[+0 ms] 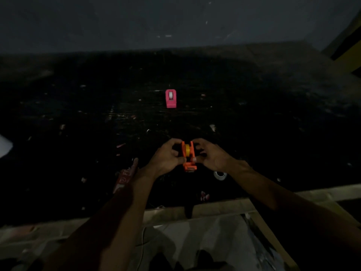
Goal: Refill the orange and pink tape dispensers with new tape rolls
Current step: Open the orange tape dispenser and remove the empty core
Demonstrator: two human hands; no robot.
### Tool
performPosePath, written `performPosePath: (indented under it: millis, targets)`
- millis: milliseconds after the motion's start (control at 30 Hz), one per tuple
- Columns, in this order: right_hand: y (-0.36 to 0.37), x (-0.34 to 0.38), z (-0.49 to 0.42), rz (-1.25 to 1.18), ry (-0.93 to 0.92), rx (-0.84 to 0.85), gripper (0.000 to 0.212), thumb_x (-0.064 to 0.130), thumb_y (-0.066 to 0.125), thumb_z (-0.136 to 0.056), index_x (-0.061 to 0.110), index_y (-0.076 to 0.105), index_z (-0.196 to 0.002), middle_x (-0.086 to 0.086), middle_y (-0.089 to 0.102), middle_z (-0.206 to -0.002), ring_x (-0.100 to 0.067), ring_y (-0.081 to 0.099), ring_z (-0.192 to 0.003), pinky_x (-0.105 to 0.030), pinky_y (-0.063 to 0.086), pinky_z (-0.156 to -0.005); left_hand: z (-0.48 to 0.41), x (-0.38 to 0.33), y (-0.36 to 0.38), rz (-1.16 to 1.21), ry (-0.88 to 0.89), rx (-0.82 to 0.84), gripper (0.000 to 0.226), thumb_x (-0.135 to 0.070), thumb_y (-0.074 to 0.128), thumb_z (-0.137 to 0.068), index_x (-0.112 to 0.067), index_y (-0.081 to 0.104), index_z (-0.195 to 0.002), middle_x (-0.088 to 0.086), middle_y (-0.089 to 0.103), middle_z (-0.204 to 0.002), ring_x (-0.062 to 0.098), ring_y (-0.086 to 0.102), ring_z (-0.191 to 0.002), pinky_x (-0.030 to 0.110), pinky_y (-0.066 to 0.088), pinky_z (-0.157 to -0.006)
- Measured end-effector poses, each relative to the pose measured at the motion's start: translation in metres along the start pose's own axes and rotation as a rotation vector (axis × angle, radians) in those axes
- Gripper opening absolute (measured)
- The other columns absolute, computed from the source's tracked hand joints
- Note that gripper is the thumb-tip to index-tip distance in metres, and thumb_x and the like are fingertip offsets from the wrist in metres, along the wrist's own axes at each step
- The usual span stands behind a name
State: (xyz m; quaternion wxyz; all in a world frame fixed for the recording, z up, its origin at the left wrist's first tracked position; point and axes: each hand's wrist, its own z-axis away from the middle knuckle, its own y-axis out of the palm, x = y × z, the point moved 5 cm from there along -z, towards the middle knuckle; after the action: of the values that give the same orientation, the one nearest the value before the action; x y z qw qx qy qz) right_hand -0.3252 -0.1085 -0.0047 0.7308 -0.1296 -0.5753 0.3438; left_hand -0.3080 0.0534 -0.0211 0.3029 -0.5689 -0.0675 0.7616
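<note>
Orange plastic is what I lock onto in the head view: the small orange plastic tape dispenser (188, 156) sits at about six o'clock from the frame's middle, on the dark, littered worktop (254, 118), held between both hands. A yellowish tape roll (187, 150) stands on edge in its cradle. My left hand (166, 156) pinches the dispenser's left wall, fingers curled, its grip closed on the body; my right hand (212, 157) does the same from the right side, thumb low near the cutter end. The light is dim, so I cannot tell whether the roll's hub is fully seated.

The pink plastic tape dispenser (170, 98) stands well apart at twelve o'clock, with a whitish roll in it. A white ring-shaped roll or core (220, 175) lies just beside my right wrist, at four o'clock from the orange one.

I judge the step to be seating the roll. To do it well, I would steady the body with one hand, press the hub evenly into both slots, then draw the loose end to the cutter.
</note>
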Motion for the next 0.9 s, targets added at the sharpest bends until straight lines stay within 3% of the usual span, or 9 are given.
performPosePath:
  millis: [133,333,400,500,633,800,900]
  targets:
    - [0.011,0.005,-0.002,0.028,0.045,0.004,0.078,0.015,0.071,-0.080,0.025,0.028,-0.145,-0.007,0.049,-0.133,-0.021,0.051,-0.117,-0.036,0.043,-0.104,0.005,0.007,-0.009,0.032,0.035,0.044,0.058,-0.018,0.076,-0.072,-0.042,0.048,-0.116,0.010,0.061,-0.104,0.020,0.063,-0.089,0.040,0.054,-0.088]
    - [0.014,0.009,-0.006,0.029,0.041,-0.014,0.082,0.017,0.077,-0.074,0.025,0.033,-0.143,-0.005,0.051,-0.125,-0.025,0.052,-0.114,-0.039,0.046,-0.101,0.007,0.013,-0.014,0.068,0.073,0.080,0.067,-0.017,0.078,-0.070,-0.045,0.048,-0.124,0.014,0.059,-0.107,0.025,0.062,-0.094,0.040,0.053,-0.091]
    - [0.014,0.005,-0.009,0.030,0.031,-0.008,0.079,0.015,0.077,-0.073,0.023,0.037,-0.140,-0.003,0.050,-0.118,-0.025,0.053,-0.112,-0.036,0.048,-0.097,0.004,0.015,-0.014,0.070,0.073,0.079,0.069,-0.020,0.080,-0.064,-0.048,0.049,-0.119,0.015,0.060,-0.107,0.028,0.064,-0.096,0.042,0.054,-0.092]
    - [0.014,0.001,-0.012,0.001,0.021,0.043,0.071,0.008,0.072,-0.078,0.018,0.038,-0.140,-0.007,0.049,-0.120,-0.023,0.051,-0.108,-0.020,0.050,-0.084,0.002,0.020,-0.007,0.058,0.073,0.057,0.067,-0.009,0.079,-0.069,-0.039,0.050,-0.122,0.007,0.056,-0.098,0.019,0.059,-0.087,0.037,0.053,-0.086]
    - [0.009,-0.010,-0.017,0.113,0.014,0.053,0.076,0.019,0.075,-0.076,0.020,0.036,-0.141,-0.010,0.053,-0.128,-0.023,0.055,-0.111,-0.037,0.047,-0.100,-0.003,0.029,-0.004,0.074,0.060,0.020,0.064,-0.005,0.076,-0.070,-0.036,0.051,-0.121,0.010,0.056,-0.096,0.016,0.056,-0.084,0.032,0.051,-0.079]
    - [0.005,-0.017,-0.029,0.123,0.010,0.106,0.078,0.022,0.076,-0.076,0.020,0.035,-0.142,-0.011,0.052,-0.131,-0.025,0.056,-0.112,-0.039,0.047,-0.099,-0.009,0.043,-0.016,0.039,0.002,-0.017,0.063,-0.003,0.073,-0.074,-0.037,0.051,-0.121,0.008,0.057,-0.089,0.018,0.058,-0.076,0.031,0.052,-0.073]
    - [0.009,-0.022,-0.033,0.133,0.015,0.122,0.079,0.026,0.076,-0.076,0.022,0.034,-0.143,-0.010,0.052,-0.131,-0.025,0.056,-0.113,-0.040,0.047,-0.100,-0.005,0.050,-0.026,-0.044,-0.020,-0.056,0.068,-0.004,0.072,-0.073,-0.034,0.050,-0.130,0.006,0.062,-0.089,0.017,0.061,-0.078,0.031,0.053,-0.079]
